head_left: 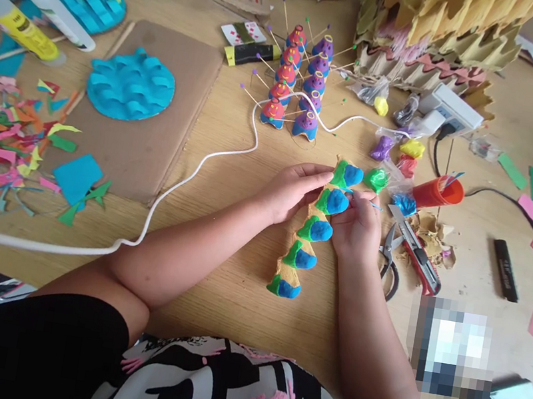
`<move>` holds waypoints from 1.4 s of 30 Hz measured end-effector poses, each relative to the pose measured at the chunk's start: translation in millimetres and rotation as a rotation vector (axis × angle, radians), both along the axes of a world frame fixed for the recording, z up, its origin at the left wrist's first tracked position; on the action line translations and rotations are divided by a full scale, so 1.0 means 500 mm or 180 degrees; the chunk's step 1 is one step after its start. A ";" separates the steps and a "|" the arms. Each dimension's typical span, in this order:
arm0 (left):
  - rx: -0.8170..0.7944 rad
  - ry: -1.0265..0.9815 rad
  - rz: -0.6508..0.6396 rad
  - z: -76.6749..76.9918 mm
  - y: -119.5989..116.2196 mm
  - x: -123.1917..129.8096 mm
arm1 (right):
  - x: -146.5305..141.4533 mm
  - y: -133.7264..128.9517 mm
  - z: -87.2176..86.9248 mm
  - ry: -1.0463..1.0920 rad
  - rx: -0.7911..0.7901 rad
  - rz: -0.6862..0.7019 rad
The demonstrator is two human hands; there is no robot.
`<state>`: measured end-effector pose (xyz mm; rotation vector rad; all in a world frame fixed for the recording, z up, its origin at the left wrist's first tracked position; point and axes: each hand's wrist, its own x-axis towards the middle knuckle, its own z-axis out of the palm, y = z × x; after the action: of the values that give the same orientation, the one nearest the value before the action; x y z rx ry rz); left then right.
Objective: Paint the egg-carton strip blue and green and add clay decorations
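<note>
My left hand [295,190] grips the far end of an egg-carton strip [291,275], thumb on top and the other fingers partly hidden beneath. The strip is a row of several cardboard cups, each coated with green and blue clay. Beside the strip's right edge, my right hand [358,222] is closed in a pinch around a thin blue stick [371,205]. The stick's other end lies close to the upper cups; whether it touches the clay I cannot tell. Beyond my hands stand two finished-looking rows, a red and blue strip [279,93] and a purple and blue strip [311,102], stuck with coloured-tipped sticks.
A white cable [210,155] crosses the table. At right lie scissors [390,263], a utility knife [417,254], an orange cup [437,193], bagged clay [378,179] and a power strip [452,111]. Cardboard [151,161], paper scraps [8,138] and glue bottles [25,30] occupy the left.
</note>
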<state>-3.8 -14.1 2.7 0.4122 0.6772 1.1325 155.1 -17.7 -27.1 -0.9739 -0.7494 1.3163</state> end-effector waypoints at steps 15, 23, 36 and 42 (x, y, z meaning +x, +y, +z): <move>0.0122 0.0116 0.0142 -0.005 -0.003 0.004 | -0.004 -0.002 0.006 0.0355 -0.0009 0.0129; 0.0045 0.0166 0.0007 -0.005 -0.001 0.003 | -0.004 -0.004 0.013 0.0451 -0.0089 0.0137; -0.0216 0.0058 0.0036 -0.009 0.004 0.000 | 0.003 -0.011 0.028 0.0553 0.0029 0.0150; -0.0269 -0.0066 0.0028 -0.013 0.008 -0.007 | -0.024 -0.024 0.039 -0.0201 0.0673 -0.0696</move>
<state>-7.5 -10.0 -3.9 0.3255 0.7068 1.1109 143.1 -29.6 -7.5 -0.9022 -0.7895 0.9996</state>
